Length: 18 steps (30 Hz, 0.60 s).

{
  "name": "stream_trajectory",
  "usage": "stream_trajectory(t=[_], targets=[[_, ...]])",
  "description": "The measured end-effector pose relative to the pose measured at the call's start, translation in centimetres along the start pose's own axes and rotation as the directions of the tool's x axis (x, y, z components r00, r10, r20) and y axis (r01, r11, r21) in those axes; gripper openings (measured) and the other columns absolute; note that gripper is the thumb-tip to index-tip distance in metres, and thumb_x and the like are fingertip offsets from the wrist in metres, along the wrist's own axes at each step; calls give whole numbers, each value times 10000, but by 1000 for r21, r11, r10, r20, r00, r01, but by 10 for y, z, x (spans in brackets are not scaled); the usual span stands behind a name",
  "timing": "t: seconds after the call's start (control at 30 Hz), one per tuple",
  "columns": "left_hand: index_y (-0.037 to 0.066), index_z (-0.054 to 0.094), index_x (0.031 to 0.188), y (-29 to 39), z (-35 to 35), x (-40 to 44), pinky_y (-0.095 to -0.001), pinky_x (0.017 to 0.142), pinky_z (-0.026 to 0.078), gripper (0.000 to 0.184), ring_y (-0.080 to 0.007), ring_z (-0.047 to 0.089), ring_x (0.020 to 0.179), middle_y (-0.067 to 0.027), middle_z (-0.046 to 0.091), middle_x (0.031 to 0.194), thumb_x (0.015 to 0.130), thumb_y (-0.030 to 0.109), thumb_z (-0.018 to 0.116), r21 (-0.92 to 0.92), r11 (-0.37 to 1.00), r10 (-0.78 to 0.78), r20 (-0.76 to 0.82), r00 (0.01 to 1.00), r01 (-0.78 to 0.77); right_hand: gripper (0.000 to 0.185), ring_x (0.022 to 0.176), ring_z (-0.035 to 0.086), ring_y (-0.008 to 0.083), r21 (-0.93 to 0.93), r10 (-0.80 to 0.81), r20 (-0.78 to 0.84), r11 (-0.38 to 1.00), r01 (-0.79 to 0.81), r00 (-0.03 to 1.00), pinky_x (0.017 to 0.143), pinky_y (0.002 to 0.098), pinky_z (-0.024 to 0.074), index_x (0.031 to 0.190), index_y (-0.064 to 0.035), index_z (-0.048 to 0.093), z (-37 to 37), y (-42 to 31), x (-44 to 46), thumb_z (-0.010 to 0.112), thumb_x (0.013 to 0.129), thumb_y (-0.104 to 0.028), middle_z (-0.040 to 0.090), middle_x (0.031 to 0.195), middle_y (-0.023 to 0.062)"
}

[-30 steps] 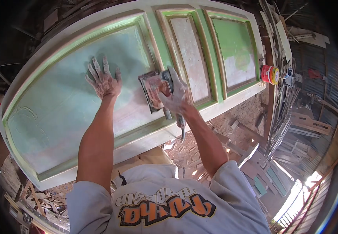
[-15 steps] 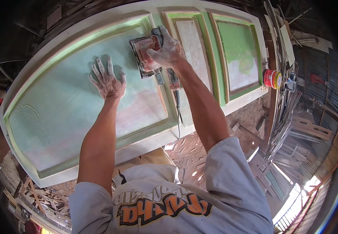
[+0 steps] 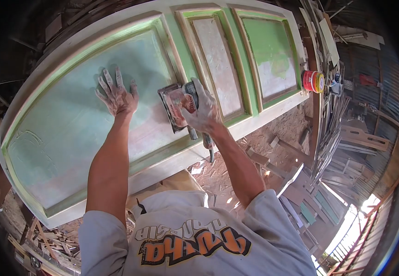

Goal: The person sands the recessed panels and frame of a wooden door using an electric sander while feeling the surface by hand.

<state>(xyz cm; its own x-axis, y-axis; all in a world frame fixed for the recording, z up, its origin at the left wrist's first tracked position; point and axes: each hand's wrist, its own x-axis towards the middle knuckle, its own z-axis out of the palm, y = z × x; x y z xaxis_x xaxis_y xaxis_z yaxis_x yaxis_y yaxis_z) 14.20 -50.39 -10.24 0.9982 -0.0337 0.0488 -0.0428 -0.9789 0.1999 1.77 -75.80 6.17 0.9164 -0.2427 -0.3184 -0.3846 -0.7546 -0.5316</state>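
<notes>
A panelled door (image 3: pixel 57 133), pale with green and white patches, lies before me. On its large bluish-green panel my left hand (image 3: pixel 118 95) rests flat with dusty fingers spread. My right hand (image 3: pixel 203 108) is wrapped round a red and black power sander (image 3: pixel 174 108). The sander's pad sits at the right side of the large panel, near its lower right corner. Its cord end points down past the door's near edge. White dust covers both hands.
A red and yellow can (image 3: pixel 313 81) stands beyond the door's right end. Long thin wood strips (image 3: pixel 330 138) are stacked at the right. Boards (image 3: pixel 307 202) and wood scraps (image 3: pixel 59 237) lie on the littered ground below.
The right hand and sander went up the panel half a second ago and are now back down near its lower right. My left hand stays on the same part of the panel.
</notes>
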Motion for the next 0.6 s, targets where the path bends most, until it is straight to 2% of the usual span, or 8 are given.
stream_trajectory(t=[0.03,0.13,0.2,0.27,0.47,0.6], targets=[[280,293,1822,0,1,0,-754,1346,93,853,-434,141,1745,-159,172,1901,1086,598,584,0,1000,2,0,1000,-2,1054,1192,739,501,59,-24,-12,998,24,1000,1039,556,613,1768,-146,357,5,8,-8,866,859,-303,708,1333,293],[281,296,1822,-1,3,0,-753,1344,97,852,-437,153,1741,-162,182,1899,1087,602,582,3,1000,9,-15,1000,-9,1058,1185,744,497,82,13,-2,997,-13,1000,1029,548,621,1774,-153,347,3,10,-27,861,861,-301,707,1334,293],[282,304,1822,-1,3,0,-749,1344,100,846,-439,162,1739,-163,184,1899,1089,601,580,32,999,6,-1,1000,-6,1070,1155,754,489,70,46,18,996,-47,999,1014,542,628,1779,-163,340,2,11,-37,862,853,-292,711,1303,290],[280,312,1820,-2,3,0,-748,1344,100,842,-438,164,1739,-164,186,1899,1089,602,579,36,999,12,-10,1000,-12,1085,1104,784,448,14,34,19,999,-34,999,1001,520,639,1764,-122,336,3,17,-47,887,834,-219,757,1255,271],[282,316,1818,-2,6,-1,-744,1346,100,837,-433,161,1740,-161,188,1898,1089,599,579,27,1000,9,-33,999,-8,1057,1072,792,435,14,2,2,1000,-2,1000,976,513,644,1752,-114,360,2,19,-53,880,836,-201,763,1228,259],[296,289,1825,2,-1,-1,-719,1353,120,846,-420,170,1741,-155,196,1898,1095,604,586,71,997,-11,7,1000,11,1049,1125,761,496,102,-11,-23,995,13,1000,971,548,635,1756,-138,378,7,17,-24,864,835,-260,723,1270,291]])
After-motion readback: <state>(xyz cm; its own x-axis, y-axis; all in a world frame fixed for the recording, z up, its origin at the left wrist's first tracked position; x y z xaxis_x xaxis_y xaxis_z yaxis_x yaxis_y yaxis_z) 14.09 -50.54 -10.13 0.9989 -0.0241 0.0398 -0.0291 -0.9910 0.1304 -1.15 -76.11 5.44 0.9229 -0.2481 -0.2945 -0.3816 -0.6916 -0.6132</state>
